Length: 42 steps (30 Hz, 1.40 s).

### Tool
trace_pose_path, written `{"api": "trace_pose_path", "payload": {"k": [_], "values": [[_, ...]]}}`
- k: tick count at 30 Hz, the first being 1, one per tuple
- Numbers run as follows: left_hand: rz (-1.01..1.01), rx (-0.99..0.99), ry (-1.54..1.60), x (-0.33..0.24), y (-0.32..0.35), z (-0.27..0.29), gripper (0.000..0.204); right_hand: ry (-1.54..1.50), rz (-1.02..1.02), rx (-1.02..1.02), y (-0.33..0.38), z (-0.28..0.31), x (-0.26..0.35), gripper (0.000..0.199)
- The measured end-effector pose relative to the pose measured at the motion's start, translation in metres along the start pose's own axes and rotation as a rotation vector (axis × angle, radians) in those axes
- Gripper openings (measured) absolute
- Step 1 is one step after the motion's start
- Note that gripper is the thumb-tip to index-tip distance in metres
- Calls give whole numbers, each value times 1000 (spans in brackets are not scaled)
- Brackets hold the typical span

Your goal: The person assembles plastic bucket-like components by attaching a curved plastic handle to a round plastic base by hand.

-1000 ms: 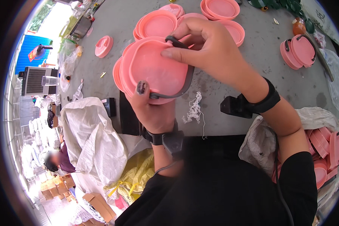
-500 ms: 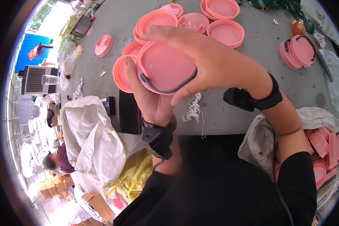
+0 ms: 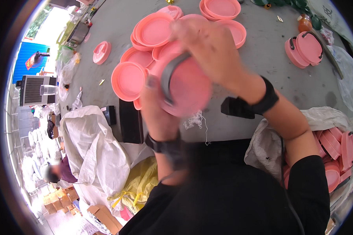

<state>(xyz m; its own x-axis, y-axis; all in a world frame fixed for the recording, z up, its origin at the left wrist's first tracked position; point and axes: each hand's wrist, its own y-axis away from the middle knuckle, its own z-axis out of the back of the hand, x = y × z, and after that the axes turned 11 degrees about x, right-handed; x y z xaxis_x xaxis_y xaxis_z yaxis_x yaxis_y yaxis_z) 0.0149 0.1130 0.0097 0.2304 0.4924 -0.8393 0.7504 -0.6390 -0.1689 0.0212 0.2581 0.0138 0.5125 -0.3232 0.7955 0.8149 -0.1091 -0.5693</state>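
Note:
A pink round container (image 3: 191,88) with a dark grey strap handle (image 3: 170,76) is tilted and blurred in front of me. My left hand (image 3: 157,111) grips its left and lower side, the thumb along the near left rim. Over its far right edge is my right hand (image 3: 215,51), its fingers smeared by motion, so I cannot tell whether they grip the rim. Just beyond and left lie several pink round lids or shallow bowls, among them a near one (image 3: 128,81) and a stacked one (image 3: 155,29).
On the grey table are a pink lid (image 3: 101,52) at left, handled pink containers (image 3: 309,47) at right and white string (image 3: 196,120). A white sack (image 3: 262,147) of pink containers stands at my right. Left are a white sack (image 3: 92,149) and a person (image 3: 62,171).
The held container has turned, its handle swinging from the near edge to the left side. It has moved slightly right and nearer, while my right hand shifted right.

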Motion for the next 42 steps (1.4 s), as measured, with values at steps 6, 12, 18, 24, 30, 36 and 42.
{"api": "trace_pose_path", "payload": {"k": [6, 12, 18, 24, 30, 36, 42], "values": [[40, 49, 308, 7, -7, 0, 47, 103, -292, 329, -5, 16, 10, 36], [166, 160, -165, 3, -34, 10, 39, 503, -296, 123, -21, 120, 13, 38], [157, 116, -253, 25, -37, 19, 19, 900, -895, -463, 37, 263, -13, 49], [157, 146, -488, 37, -33, 24, 13, 1037, -548, -374, 5, 224, -36, 37], [108, 123, -612, 41, -35, 16, 15, 1064, -234, 108, -33, 206, -174, 31], [12, 142, -752, 48, -32, 18, 16, 1078, -510, 144, -39, 186, -180, 19], [-261, 221, -1010, 48, -41, 7, 27, 196, -473, -292, -28, 177, -130, 17]]}}
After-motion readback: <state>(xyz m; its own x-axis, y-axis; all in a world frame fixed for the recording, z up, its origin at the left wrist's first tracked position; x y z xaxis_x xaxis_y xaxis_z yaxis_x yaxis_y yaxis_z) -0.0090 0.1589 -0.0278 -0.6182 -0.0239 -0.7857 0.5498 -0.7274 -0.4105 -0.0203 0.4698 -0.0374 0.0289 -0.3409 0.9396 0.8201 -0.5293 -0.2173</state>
